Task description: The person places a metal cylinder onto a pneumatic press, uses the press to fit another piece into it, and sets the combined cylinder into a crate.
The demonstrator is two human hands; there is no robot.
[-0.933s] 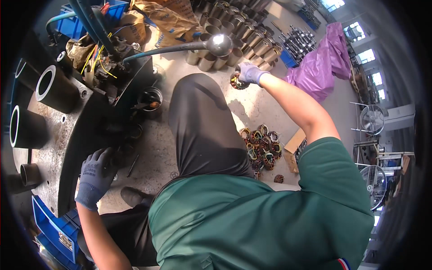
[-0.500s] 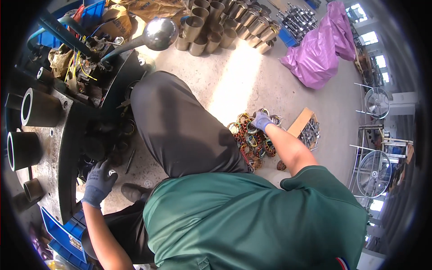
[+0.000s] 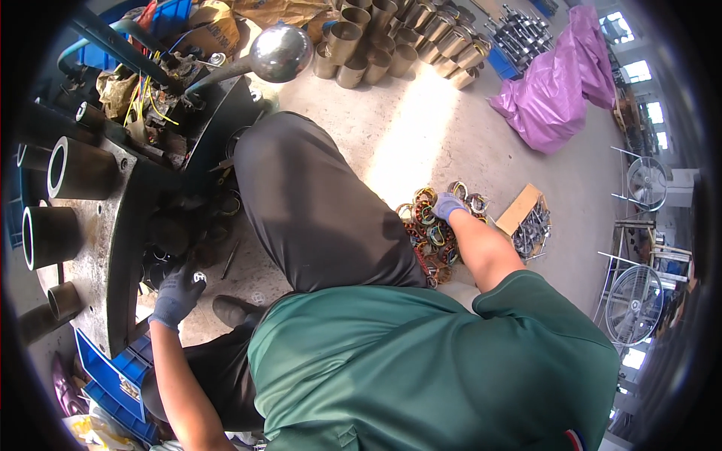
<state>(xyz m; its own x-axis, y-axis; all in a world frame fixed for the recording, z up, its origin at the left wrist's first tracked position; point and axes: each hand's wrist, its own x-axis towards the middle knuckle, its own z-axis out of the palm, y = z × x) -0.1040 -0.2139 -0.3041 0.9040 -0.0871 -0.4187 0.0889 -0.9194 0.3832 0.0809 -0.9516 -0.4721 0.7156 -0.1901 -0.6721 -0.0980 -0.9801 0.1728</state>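
Observation:
My right hand (image 3: 449,205), in a grey-blue glove, is at the upper part of a pile of wire-wound motor stators (image 3: 436,234) on the floor. Its fingers curl down over a stator at the pile's edge, their tips partly hidden. On the left, my gloved left hand (image 3: 179,293) reaches beside the dark lower part of a heavy metal machine (image 3: 113,263). Its fingers are apart, some lost in shadow, and a small bright spot shows by the fingertips. A dark round part (image 3: 171,234) lies just beyond them.
A lever with a shiny metal ball (image 3: 281,54) juts over the floor. Metal cylinders (image 3: 353,56) stand at the back. A purple bag (image 3: 553,113), a cardboard box (image 3: 520,209) with metal parts, and fans (image 3: 635,304) are at right. Blue bins (image 3: 113,376) sit at lower left.
The whole view has shifted slightly, so things sit further right. My left hand has moved up a little, closer to the dark parts under the machine. My right hand stays at the stator pile.

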